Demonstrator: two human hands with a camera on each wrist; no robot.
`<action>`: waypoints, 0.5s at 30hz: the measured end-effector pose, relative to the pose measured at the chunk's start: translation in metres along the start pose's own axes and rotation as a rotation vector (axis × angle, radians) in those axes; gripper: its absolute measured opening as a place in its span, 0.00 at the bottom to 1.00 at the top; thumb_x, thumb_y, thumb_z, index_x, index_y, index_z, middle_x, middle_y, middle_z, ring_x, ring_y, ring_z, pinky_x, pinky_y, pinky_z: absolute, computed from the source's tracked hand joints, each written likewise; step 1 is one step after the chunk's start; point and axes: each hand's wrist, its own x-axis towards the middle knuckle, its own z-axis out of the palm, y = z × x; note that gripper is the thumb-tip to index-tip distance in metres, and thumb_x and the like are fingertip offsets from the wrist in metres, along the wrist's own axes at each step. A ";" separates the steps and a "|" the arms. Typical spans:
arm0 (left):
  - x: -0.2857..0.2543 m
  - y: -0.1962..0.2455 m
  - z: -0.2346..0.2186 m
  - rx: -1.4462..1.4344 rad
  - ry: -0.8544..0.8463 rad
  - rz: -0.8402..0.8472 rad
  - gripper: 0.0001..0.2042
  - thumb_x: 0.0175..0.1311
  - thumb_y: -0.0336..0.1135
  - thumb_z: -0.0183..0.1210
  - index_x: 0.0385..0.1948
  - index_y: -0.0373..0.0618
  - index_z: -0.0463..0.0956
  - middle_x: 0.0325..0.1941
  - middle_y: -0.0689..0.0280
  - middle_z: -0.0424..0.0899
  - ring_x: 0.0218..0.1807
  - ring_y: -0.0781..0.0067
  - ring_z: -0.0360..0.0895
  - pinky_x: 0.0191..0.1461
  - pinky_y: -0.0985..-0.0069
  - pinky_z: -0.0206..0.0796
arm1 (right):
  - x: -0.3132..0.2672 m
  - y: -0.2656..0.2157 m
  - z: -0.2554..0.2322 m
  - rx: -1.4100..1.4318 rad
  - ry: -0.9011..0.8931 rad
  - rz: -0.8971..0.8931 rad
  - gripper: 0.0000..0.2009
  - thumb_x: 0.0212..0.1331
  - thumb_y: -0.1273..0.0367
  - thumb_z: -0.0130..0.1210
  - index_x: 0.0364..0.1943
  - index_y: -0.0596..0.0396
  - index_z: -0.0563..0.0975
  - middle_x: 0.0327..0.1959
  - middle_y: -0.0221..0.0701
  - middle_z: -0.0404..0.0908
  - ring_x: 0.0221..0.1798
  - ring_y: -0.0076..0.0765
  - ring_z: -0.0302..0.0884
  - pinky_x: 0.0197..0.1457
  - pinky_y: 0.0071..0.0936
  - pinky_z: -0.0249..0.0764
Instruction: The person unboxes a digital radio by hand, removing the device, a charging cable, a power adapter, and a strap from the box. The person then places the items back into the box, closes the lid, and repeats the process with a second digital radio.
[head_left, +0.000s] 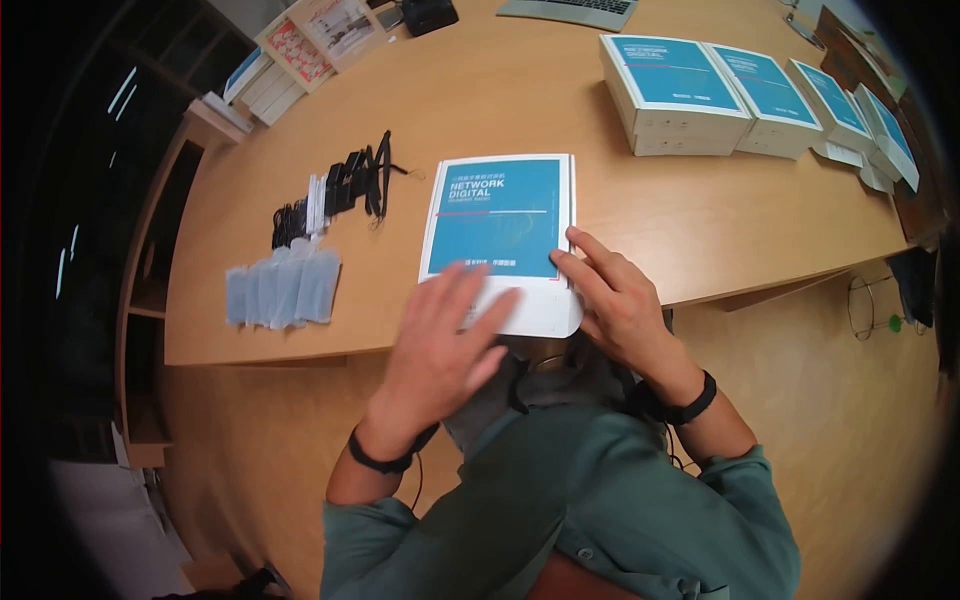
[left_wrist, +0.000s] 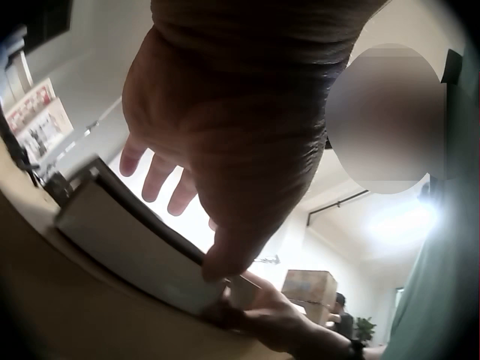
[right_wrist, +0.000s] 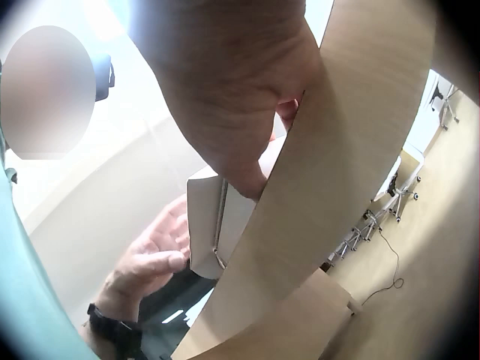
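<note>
A blue and white box (head_left: 498, 215) printed "NETWORK DIGITAL" lies at the table's front edge, a white flap (head_left: 525, 308) sticking out toward the person. The left hand (head_left: 440, 335), slightly blurred, is over the box's near left part with fingers spread; whether it touches cannot be told. At the near right corner the right hand (head_left: 620, 300) holds the box, fingers on its top and side, thumb low by the flap. In the left wrist view the box (left_wrist: 135, 251) shows its side, below the left hand (left_wrist: 217, 135). The right wrist view shows the flap (right_wrist: 202, 225) standing out past the table edge.
Similar boxes (head_left: 685, 90) stand in a row at the back right. To the left lie translucent sleeves (head_left: 283, 288), black cords and dark devices (head_left: 347, 182). A laptop (head_left: 570, 10) and picture cards (head_left: 320, 40) are at the back.
</note>
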 end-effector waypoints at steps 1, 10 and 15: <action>0.011 0.008 0.011 -0.030 0.006 0.086 0.29 0.60 0.26 0.69 0.67 0.48 0.82 0.74 0.49 0.78 0.76 0.40 0.73 0.77 0.50 0.68 | 0.000 -0.002 0.001 0.011 -0.011 -0.010 0.32 0.52 0.79 0.68 0.67 0.52 0.83 0.73 0.44 0.81 0.52 0.46 0.87 0.54 0.39 0.84; 0.052 0.008 0.006 0.065 0.155 0.248 0.25 0.63 0.26 0.62 0.64 0.51 0.86 0.62 0.54 0.87 0.63 0.43 0.84 0.63 0.53 0.78 | 0.003 -0.002 -0.021 0.091 -0.069 0.045 0.34 0.55 0.78 0.69 0.71 0.54 0.78 0.74 0.39 0.80 0.59 0.50 0.83 0.62 0.41 0.83; 0.073 0.012 -0.041 -0.034 0.139 0.196 0.27 0.60 0.17 0.60 0.64 0.45 0.85 0.56 0.52 0.89 0.58 0.43 0.86 0.61 0.53 0.80 | 0.015 -0.001 -0.015 -0.063 -0.011 -0.055 0.36 0.51 0.76 0.70 0.71 0.52 0.78 0.70 0.35 0.82 0.60 0.52 0.81 0.64 0.41 0.83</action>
